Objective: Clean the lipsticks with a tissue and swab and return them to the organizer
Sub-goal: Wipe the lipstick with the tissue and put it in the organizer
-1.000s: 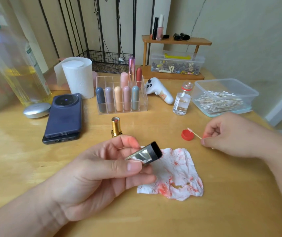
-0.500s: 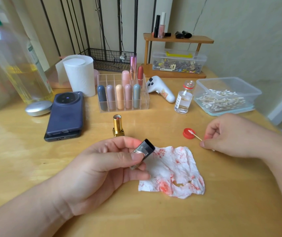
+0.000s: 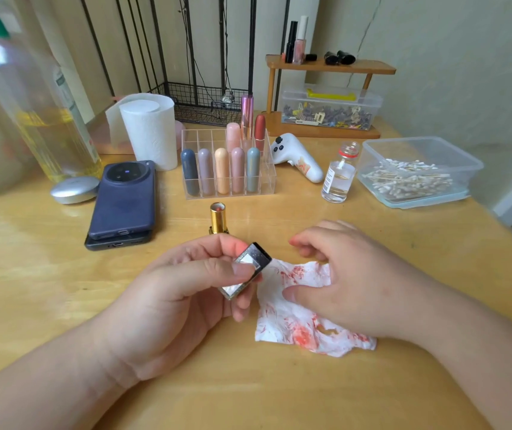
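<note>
Your right hand (image 3: 354, 283) covers much of the stained tissue (image 3: 298, 324), so the tissue's far right part is hidden, and the swab and the small red cap cannot be made out anywhere around it. A big clear bottle (image 3: 28, 97) at the far left is blurred and cut off by the frame. The inside of the lipstick cap (image 3: 247, 270) does not show from this angle.

Your left hand (image 3: 183, 293) is closed on that shiny square cap, thumb on its near face and fingers behind it, holding it tilted just above the bench (image 3: 62, 305) at the left edge of the tissue. Your right hand is loosely spread, palm down, with the thumb and palm resting on the tissue and the fingers curled beyond its far edge; it grips nothing that you can see.

The gold lipstick tube (image 3: 218, 217) stands upright and uncapped on the bench, just beyond your left hand and near the clear organizer (image 3: 267, 169), which holds a front row of five pastel lipsticks (image 3: 222, 169) and three more behind. The box of swabs (image 3: 416, 172) sits far right, beside a small open glass bottle (image 3: 338, 176).
</note>
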`<action>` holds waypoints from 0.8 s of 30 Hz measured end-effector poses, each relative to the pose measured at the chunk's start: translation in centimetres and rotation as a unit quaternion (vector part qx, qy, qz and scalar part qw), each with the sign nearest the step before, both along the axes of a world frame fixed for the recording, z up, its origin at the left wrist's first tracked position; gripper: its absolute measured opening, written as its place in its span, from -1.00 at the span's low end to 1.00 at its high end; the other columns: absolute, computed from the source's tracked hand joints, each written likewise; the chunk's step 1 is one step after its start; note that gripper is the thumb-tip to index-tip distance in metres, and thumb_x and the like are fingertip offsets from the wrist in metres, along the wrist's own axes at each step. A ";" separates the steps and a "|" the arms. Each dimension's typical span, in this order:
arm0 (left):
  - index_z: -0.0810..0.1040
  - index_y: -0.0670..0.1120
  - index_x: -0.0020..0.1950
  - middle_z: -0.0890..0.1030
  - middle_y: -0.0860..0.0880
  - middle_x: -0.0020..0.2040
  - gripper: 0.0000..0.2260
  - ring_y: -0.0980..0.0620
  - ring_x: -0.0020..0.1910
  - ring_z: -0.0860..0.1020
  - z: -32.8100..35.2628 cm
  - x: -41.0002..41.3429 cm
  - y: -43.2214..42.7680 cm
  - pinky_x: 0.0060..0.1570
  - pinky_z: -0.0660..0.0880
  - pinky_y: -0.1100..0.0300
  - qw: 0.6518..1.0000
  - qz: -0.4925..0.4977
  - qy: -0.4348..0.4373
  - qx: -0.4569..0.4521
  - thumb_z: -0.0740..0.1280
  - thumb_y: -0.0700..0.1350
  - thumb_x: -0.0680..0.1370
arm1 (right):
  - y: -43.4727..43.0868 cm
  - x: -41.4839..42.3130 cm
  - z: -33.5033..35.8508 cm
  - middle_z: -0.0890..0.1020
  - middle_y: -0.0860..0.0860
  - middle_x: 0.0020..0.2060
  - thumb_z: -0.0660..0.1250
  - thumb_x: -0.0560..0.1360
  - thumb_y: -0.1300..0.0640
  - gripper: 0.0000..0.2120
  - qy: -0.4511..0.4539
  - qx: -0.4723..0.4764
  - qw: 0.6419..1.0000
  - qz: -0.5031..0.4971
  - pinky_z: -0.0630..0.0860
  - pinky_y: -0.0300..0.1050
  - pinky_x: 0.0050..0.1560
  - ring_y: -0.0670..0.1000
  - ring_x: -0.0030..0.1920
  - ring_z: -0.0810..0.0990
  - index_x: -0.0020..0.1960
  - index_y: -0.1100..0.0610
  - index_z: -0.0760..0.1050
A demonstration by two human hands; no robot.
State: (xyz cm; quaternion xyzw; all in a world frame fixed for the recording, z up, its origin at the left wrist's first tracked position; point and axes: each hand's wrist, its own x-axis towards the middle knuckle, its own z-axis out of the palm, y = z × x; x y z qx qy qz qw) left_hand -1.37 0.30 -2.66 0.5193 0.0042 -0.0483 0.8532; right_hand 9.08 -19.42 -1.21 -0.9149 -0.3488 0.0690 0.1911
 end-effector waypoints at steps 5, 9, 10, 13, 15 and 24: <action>0.64 -0.19 -0.11 0.53 -0.19 -0.25 -0.79 -0.06 -0.31 0.49 -0.2 -0.3 -0.3 -0.28 0.51 0.18 1.000 0.014 -0.009 0.024 0.49 -0.20 0.28 | 0.1 0.0 0.1 0.58 -0.04 -0.40 0.49 0.40 -0.11 -0.70 0.093 0.008 0.995 -0.044 0.55 -0.03 -0.29 -0.07 -0.42 0.51 -0.16 0.11 0.51; 0.68 -0.10 -0.09 0.67 -0.09 0.14 -0.77 0.02 0.07 0.64 -0.2 -0.5 -0.1 0.01 0.58 0.24 0.991 0.026 -0.040 0.123 0.54 -0.14 0.28 | -1.1 0.3 1.5 0.62 0.15 -0.35 0.50 0.35 0.02 -0.70 0.212 0.113 0.971 0.008 0.50 0.10 -0.25 0.14 -0.35 0.53 -0.20 0.24 0.52; 0.69 -0.07 -0.10 0.65 -0.02 0.22 -0.78 0.06 0.20 0.61 -0.1 -0.5 -0.1 0.13 0.56 0.22 0.986 0.028 -0.052 0.154 0.55 -0.12 0.28 | -1.3 0.3 1.9 0.66 0.20 -0.27 0.48 0.33 0.05 -0.75 0.244 0.144 0.959 0.022 0.53 0.16 -0.16 0.23 -0.26 0.59 -0.18 0.23 0.56; 0.67 -0.15 -0.05 0.65 -0.08 0.23 -0.81 -0.03 0.24 0.60 0.0 -0.7 -0.2 0.24 0.54 0.07 0.981 -0.004 -0.083 0.174 0.56 -0.22 0.37 | -1.7 -0.1 2.7 0.64 0.31 -0.20 0.43 0.32 0.21 -0.88 0.315 0.222 0.921 0.058 0.50 0.09 -0.17 0.21 -0.25 0.59 -0.19 0.25 0.58; 0.66 -0.21 0.01 0.68 -0.22 0.06 -0.78 -0.13 0.02 0.63 0.1 -0.9 -0.3 0.11 0.55 0.01 0.980 -0.016 -0.087 0.179 0.55 -0.25 0.39 | -1.7 -0.3 2.6 0.59 0.36 -0.26 0.42 0.33 0.25 -0.92 0.326 0.263 0.905 0.069 0.44 -0.03 -0.24 0.10 -0.29 0.55 -0.24 0.25 0.54; 0.62 -0.36 0.07 0.69 -0.28 -0.05 -0.47 -0.06 -0.12 0.66 0.4 -0.9 -0.3 -0.10 0.58 0.21 0.991 0.078 -0.093 0.058 0.68 -0.17 0.22 | -0.9 -0.3 2.1 0.48 0.37 0.15 0.62 0.29 0.05 -0.24 0.620 0.417 0.651 0.131 0.51 0.08 0.08 0.29 0.12 0.49 0.30 0.42 0.40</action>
